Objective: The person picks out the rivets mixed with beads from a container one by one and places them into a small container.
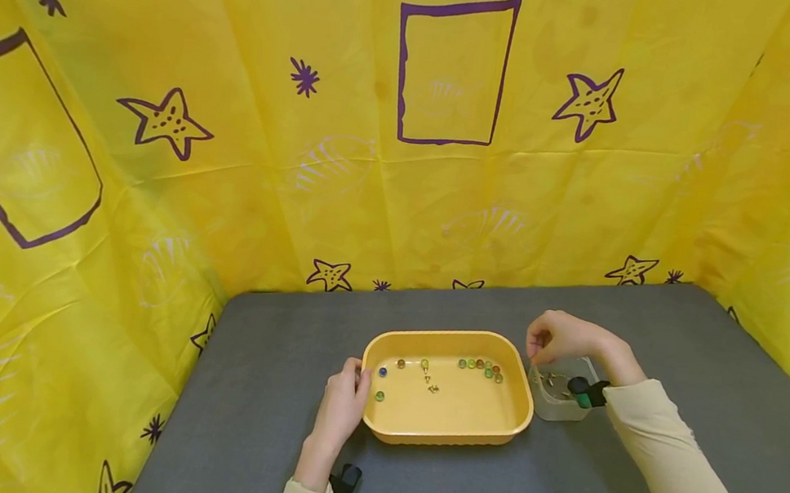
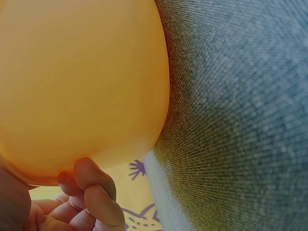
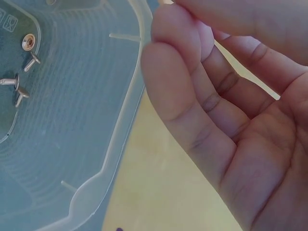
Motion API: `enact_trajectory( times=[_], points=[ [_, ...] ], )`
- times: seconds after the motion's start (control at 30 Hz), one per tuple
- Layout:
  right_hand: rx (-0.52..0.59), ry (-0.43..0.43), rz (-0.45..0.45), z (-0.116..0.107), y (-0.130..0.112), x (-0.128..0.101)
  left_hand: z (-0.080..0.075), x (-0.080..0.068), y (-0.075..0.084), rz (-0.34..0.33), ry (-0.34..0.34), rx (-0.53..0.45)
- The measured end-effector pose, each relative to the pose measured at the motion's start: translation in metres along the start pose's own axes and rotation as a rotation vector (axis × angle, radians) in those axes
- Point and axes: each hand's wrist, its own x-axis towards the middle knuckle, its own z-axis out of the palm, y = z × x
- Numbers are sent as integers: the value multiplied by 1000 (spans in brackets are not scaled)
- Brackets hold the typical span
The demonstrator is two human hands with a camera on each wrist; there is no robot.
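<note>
A yellow tray (image 1: 444, 417) holds several glass marbles (image 1: 480, 365) at its far right corner, others at the left, and a few small gold-coloured pieces (image 1: 433, 388). My left hand (image 1: 342, 400) grips its left rim, thumb on the edge; the left wrist view shows the fingers (image 2: 103, 192) curled against the outer wall. Just right of the tray stands a clear plastic container (image 1: 563, 413) with small metal rivets (image 3: 29, 42) inside. Over its left edge is my right hand (image 1: 561, 337), fingers bent and thumb near the fingertips. Whether something small is pinched there is hidden.
Everything stands on a grey cloth-covered table (image 1: 255, 418). A yellow printed curtain (image 1: 343, 191) rises behind the table and along both sides. The tray and the container stand close side by side.
</note>
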Motion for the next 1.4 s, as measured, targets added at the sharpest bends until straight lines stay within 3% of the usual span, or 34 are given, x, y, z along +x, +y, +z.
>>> enact_trajectory(
  times=[1.4],
  points=[
    [17,12,46,-2,16,-20,1,0,0,24,36,27]
  ],
)
